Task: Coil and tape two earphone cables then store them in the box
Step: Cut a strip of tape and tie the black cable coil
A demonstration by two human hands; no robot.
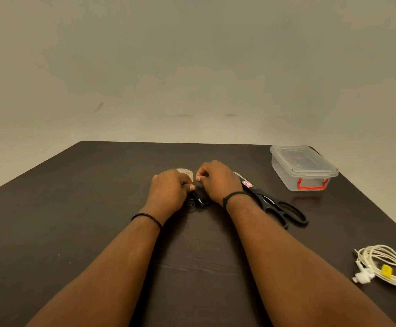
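Note:
A black earphone cable point(196, 202) lies bunched on the dark table point(74, 208) between my two hands. My left hand point(168, 190) grips the bundle with curled fingers. Close beside it, my right hand point(216, 180) pinches something small at its fingertips above the bundle; what it pinches is too small to tell. A roll of clear tape point(185, 173) peeks out behind my left hand. A white earphone cable point(386, 267) lies coiled at the right edge with a yellow piece around it. The clear plastic box point(303, 168) with red latches stands shut at the back right.
Black-handled scissors point(275, 201) lie just right of my right wrist, pointing toward the back. The table's far edge meets a plain wall.

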